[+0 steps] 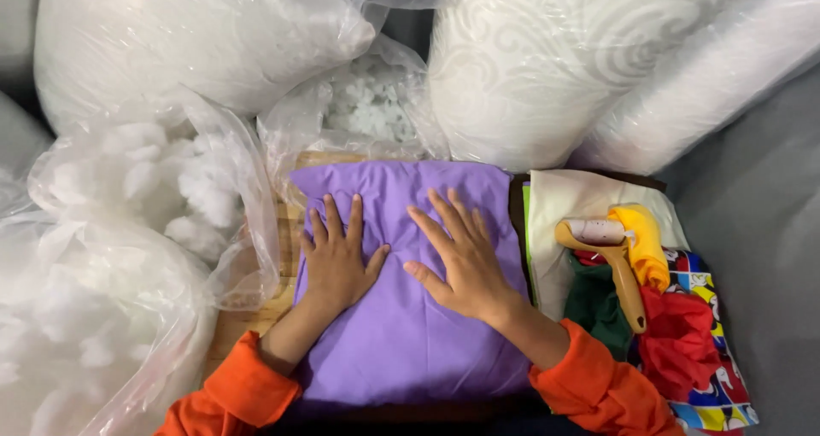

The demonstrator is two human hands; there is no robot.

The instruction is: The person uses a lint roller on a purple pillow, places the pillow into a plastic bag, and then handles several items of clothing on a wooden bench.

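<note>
Orange sleeves (598, 389) at frame bottom; left hand (337, 261) and right hand (465, 265) pressed flat, fingers spread, on purple pillow (401, 333) at centre. Hard pressing could bunch filling unevenly or slide it into stuffing bag (128, 231).

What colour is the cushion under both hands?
Plain purple cushion, no pattern; seen in the head view.

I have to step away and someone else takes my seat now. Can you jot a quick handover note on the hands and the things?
Left hand: flat, fingers spread, on the purple pillow.
Right hand: flat on the pillow too, holding nothing.
Pillow lies on a wooden board, looking filled.
Open bags of white stuffing at left.
Wooden-handled tool on a fabric pile at right, untouched.
Whether the pillow is closed cannot be seen.
</note>
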